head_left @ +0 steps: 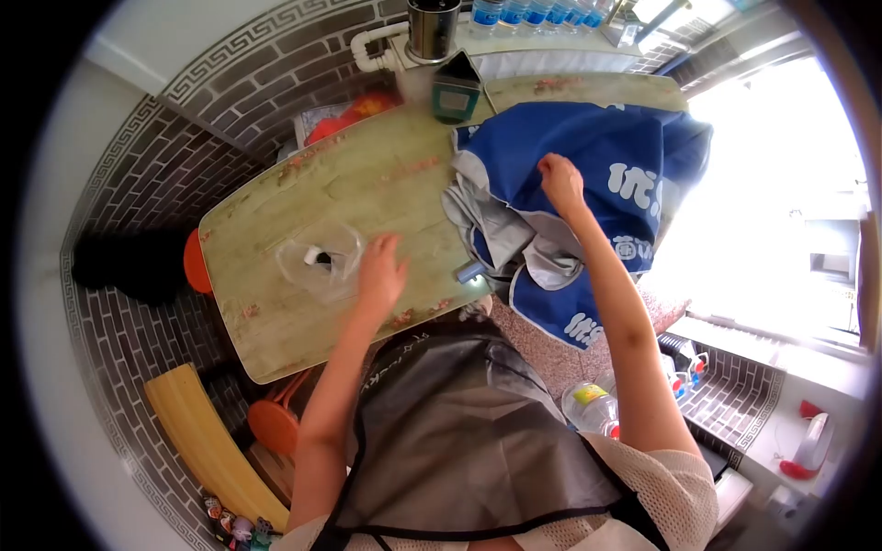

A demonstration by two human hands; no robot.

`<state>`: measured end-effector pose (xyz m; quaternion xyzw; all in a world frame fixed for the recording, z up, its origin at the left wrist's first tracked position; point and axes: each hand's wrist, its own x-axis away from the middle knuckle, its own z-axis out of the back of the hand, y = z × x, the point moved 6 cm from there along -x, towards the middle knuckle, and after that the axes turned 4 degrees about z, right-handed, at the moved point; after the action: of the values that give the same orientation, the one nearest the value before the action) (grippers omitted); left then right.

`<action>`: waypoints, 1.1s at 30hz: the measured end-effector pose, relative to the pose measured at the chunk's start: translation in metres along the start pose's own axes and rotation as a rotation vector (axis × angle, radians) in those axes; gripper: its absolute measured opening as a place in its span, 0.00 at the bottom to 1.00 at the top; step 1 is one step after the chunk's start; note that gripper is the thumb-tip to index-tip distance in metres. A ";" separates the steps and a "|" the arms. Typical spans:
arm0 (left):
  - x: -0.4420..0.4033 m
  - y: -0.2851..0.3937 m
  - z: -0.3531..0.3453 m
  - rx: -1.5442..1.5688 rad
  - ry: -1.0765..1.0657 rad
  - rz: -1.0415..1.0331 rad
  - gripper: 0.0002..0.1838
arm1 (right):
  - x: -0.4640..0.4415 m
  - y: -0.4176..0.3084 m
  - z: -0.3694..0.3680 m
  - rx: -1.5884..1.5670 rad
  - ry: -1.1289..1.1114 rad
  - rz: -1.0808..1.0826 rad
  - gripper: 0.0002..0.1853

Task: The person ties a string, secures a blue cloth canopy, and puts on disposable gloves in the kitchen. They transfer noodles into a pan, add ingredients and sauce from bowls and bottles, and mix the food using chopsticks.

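Observation:
A large blue cloth (pixel 597 138) with white characters and a silver-grey underside lies bunched over the table's right end and hangs off its near edge. My right hand (pixel 561 185) is over the cloth with its fingers curled; whether fabric is pinched in them is hidden. My left hand (pixel 382 273) has its fingers apart above the tabletop. Just left of it is a crumpled clear plastic bag (pixel 344 246) with a small white-and-dark item (pixel 320 258) inside or beneath it. A grey tube-shaped end (pixel 469 272) pokes out beside the cloth.
The pale green table (pixel 266 220) has a dark green box (pixel 457 90) at its back edge. Behind stand a metal canister (pixel 432 32) and several water bottles (pixel 514 14). Orange stools (pixel 274 424) sit at the left, and a large bottle (pixel 590 404) stands on the floor at right.

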<state>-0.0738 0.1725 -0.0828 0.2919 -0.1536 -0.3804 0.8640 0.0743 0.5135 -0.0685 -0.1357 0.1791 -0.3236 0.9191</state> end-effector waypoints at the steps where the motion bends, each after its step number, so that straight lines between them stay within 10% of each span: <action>1: -0.004 0.009 -0.013 -0.003 -0.001 0.001 0.24 | -0.006 0.005 0.000 -0.032 -0.022 0.053 0.07; 6: -0.014 0.020 -0.107 0.123 -0.155 0.050 0.19 | 0.050 -0.034 -0.030 0.218 -0.409 0.320 0.27; 14: 0.009 -0.015 -0.165 0.136 -0.063 0.186 0.10 | 0.144 -0.068 0.040 -0.413 -0.035 0.385 0.08; 19: 0.042 0.010 -0.180 0.223 -0.142 0.215 0.10 | 0.327 0.036 0.012 -0.307 -0.426 -0.235 0.11; 22: 0.062 0.049 -0.204 0.217 -0.556 0.253 0.10 | 0.409 0.082 0.000 -0.178 -0.456 -0.323 0.16; 27: 0.075 0.096 -0.282 0.821 -0.835 0.599 0.16 | 0.373 0.062 -0.002 -0.057 -0.266 -0.174 0.24; 33: 0.022 0.207 -0.195 1.658 -0.686 0.582 0.11 | 0.318 0.098 0.054 -0.239 0.103 -0.321 0.14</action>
<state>0.1538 0.3436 -0.1060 0.6358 -0.6880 0.0160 0.3495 0.3810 0.3897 -0.1324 -0.2538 0.2392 -0.4489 0.8227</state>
